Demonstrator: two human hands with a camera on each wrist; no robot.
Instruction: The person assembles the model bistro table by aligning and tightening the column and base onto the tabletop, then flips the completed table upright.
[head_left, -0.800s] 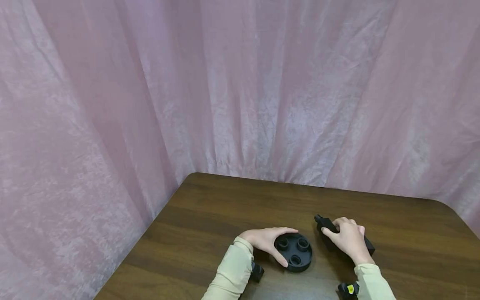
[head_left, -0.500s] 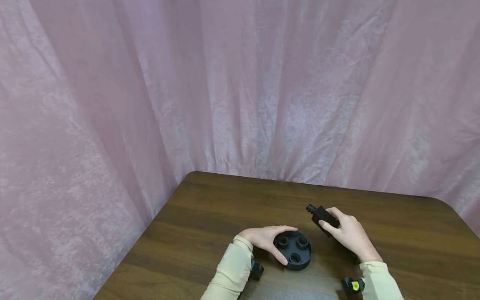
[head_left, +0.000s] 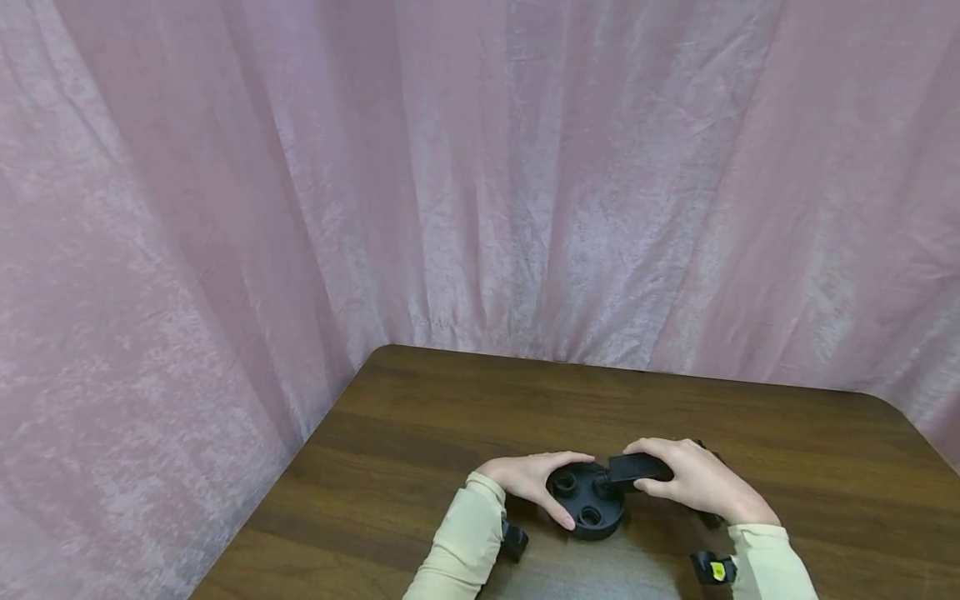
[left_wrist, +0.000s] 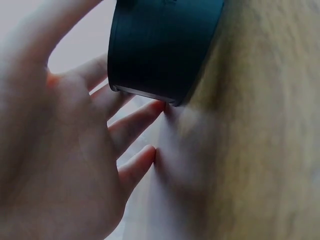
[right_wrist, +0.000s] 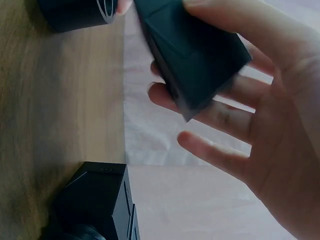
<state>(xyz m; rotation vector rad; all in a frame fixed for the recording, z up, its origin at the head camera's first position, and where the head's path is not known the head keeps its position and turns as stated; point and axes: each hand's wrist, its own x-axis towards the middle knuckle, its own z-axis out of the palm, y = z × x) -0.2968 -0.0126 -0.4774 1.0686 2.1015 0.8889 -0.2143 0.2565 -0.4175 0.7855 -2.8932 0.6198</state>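
Observation:
A round black base (head_left: 576,502) with raised ring-shaped sockets rests on the wooden table. My left hand (head_left: 534,481) holds it by the rim, thumb on the near side and fingers on the far side. The left wrist view shows the base's side wall (left_wrist: 160,50) between thumb and fingers. My right hand (head_left: 701,481) pinches a black block (head_left: 639,468) with a narrow knobbed end. That end is at the base's right-hand socket; whether it sits inside cannot be told. In the right wrist view the block (right_wrist: 195,57) is between thumb and fingers.
Another black block-like object (right_wrist: 92,197) lies on the table by the right hand, mostly hidden behind it in the head view. Wrist cameras (head_left: 514,542) are strapped below both forearms. A pink curtain (head_left: 480,183) hangs behind the wooden table (head_left: 450,392).
My right hand has lifted the black block off the table and brought it left to the round base, turning its knobbed end downward. The left hand stays on the base.

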